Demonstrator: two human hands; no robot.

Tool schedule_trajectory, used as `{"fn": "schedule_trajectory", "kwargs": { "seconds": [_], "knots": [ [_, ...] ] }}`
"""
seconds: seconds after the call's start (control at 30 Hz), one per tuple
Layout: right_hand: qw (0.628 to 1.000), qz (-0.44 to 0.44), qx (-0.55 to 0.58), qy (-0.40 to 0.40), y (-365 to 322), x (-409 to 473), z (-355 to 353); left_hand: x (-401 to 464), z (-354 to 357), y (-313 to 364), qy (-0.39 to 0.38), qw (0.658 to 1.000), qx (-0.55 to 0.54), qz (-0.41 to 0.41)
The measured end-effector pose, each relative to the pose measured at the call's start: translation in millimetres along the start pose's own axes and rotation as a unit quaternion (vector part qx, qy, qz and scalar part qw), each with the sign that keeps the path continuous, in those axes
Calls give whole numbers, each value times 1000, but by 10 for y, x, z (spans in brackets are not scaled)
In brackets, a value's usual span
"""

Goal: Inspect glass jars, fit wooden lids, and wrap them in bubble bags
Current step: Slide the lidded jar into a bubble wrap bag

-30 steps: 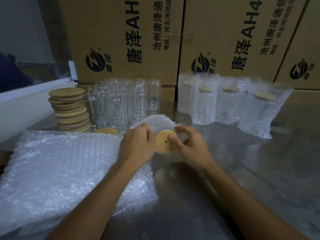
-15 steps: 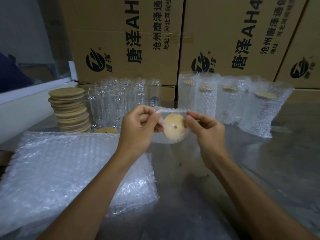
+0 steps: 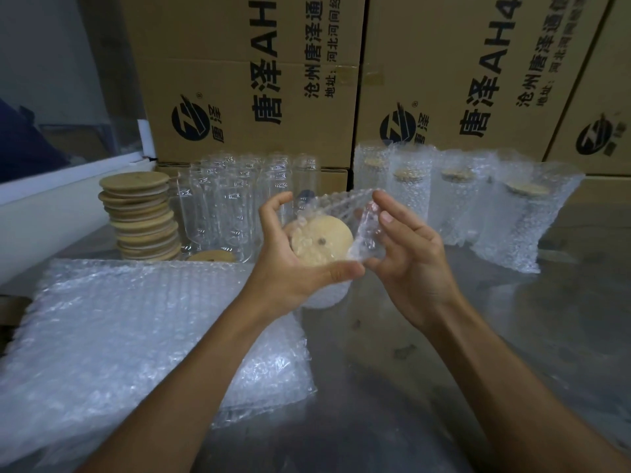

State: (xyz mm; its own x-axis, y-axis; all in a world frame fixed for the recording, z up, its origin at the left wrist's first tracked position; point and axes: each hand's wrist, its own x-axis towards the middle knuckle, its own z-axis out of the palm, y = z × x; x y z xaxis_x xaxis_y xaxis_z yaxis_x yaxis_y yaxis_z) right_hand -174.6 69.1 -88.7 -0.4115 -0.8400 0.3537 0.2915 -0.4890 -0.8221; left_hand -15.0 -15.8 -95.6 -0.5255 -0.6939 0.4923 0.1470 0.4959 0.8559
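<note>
A glass jar with a round wooden lid (image 3: 319, 240) sits inside a clear bubble bag (image 3: 345, 203), held up above the metal table with the lid facing me. My left hand (image 3: 290, 264) grips the bagged jar from the left and below. My right hand (image 3: 406, 254) pinches the bag's open flap on the right. The jar's glass body is mostly hidden behind the lid and my hands.
A stack of wooden lids (image 3: 140, 220) and bare glass jars (image 3: 235, 199) stand at back left. Several wrapped jars (image 3: 461, 199) line the back right. A pile of flat bubble bags (image 3: 129, 336) lies at left. Cardboard boxes (image 3: 259, 80) wall the back.
The bagged jar rose from the table and tilted so the lid faces me. My left hand moved under it, and my right hand shifted to the bag's flap.
</note>
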Motion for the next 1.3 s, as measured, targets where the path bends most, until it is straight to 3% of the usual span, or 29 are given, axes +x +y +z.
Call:
{"fn": "schedule_trajectory", "kwargs": {
  "seconds": [0.07,0.17,0.27,0.37,0.53,0.73,0.83,0.97,1.1,1.3],
  "knots": [
    [1000,5,-9,-5,4,-3,-3,-1,-16,-60,-31,998,48,27],
    [999,5,-25,-30,9,18,-39,1,16,-87,12,994,84,69],
    [982,-13,-182,-52,49,0,-89,7,28,-64,56,997,13,58],
    [946,2,-295,-135,157,-74,-68,13,16,-25,98,993,-54,48],
    [939,50,-286,-184,317,-109,-35,1,29,14,104,991,-77,37],
    [975,66,-189,-94,448,-102,-64,13,49,35,122,988,-80,42],
    [970,96,-189,-118,423,-79,-97,0,55,50,125,988,-78,53],
    [935,65,-302,-172,439,-108,-87,-25,94,74,106,989,-86,49],
    [954,3,-273,-127,429,-115,-11,-4,84,82,90,984,-151,20],
    [949,-57,-282,-130,351,-131,133,17,90,100,109,979,-171,11]
  ]
}}
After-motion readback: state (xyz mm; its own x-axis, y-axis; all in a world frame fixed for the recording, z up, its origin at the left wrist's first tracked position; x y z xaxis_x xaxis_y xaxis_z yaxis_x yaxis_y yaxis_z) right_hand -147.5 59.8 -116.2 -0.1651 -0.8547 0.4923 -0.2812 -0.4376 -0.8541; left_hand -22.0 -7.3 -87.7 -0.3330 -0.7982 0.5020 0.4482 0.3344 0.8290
